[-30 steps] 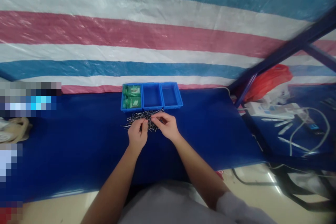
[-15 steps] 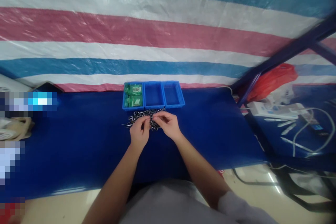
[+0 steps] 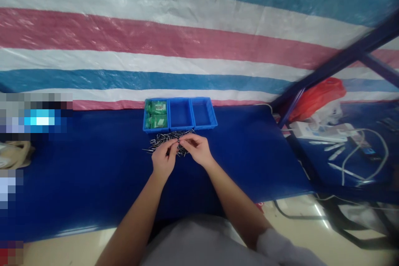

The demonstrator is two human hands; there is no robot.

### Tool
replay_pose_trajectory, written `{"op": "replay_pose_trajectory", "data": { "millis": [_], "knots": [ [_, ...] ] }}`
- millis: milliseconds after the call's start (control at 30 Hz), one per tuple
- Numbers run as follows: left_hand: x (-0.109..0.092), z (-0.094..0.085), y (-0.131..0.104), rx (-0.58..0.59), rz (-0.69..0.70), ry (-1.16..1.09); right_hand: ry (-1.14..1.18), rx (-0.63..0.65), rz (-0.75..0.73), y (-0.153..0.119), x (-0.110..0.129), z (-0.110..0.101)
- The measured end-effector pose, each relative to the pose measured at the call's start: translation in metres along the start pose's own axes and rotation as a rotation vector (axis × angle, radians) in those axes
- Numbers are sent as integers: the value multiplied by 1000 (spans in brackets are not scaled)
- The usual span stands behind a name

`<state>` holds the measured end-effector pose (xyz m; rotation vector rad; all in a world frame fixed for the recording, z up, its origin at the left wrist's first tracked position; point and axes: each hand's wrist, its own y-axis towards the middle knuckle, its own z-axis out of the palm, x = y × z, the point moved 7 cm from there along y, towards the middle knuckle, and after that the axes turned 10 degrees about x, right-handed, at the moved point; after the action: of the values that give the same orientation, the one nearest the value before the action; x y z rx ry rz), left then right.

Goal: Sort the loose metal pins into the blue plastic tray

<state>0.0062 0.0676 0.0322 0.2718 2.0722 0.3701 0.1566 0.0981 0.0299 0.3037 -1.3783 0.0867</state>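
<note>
Both hands meet over a heap of small, thin, dark metal pieces (image 3: 158, 138) that look like screws or rivets. My left hand (image 3: 163, 158) is pinched at thumb and fingertips, close against the fingers of my right hand (image 3: 198, 149), which is pinched too. Whatever lies between the fingertips is too small to make out. Just behind the heap stand three joined blue bins. The left bin (image 3: 144, 124) contains green packets (image 3: 158, 121). The middle bin (image 3: 181, 113) and the right bin (image 3: 202, 113) show bare floors.
A blue cover (image 3: 93, 166) lies over the table. Striped sheeting (image 3: 187, 41) hangs behind it. At right are a dark metal frame (image 3: 321, 77), a red plastic bag (image 3: 324, 95), a white power strip (image 3: 311, 129) and cables. A beige container (image 3: 21, 153) stands at the left.
The fingertips of both hands have drawn together over the heap. The whole view has shifted slightly, so the bins sit a little farther left.
</note>
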Motion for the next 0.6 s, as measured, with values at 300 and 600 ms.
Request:
{"op": "replay_pose_trajectory", "data": {
  "millis": [300, 600],
  "knots": [
    [1, -5, 1, -5, -8, 123, -148, 63, -32, 0, 7, 6],
    [-1, -2, 1, -29, 30, 57, -63, 25, -34, -1, 0, 2]
  ]
}}
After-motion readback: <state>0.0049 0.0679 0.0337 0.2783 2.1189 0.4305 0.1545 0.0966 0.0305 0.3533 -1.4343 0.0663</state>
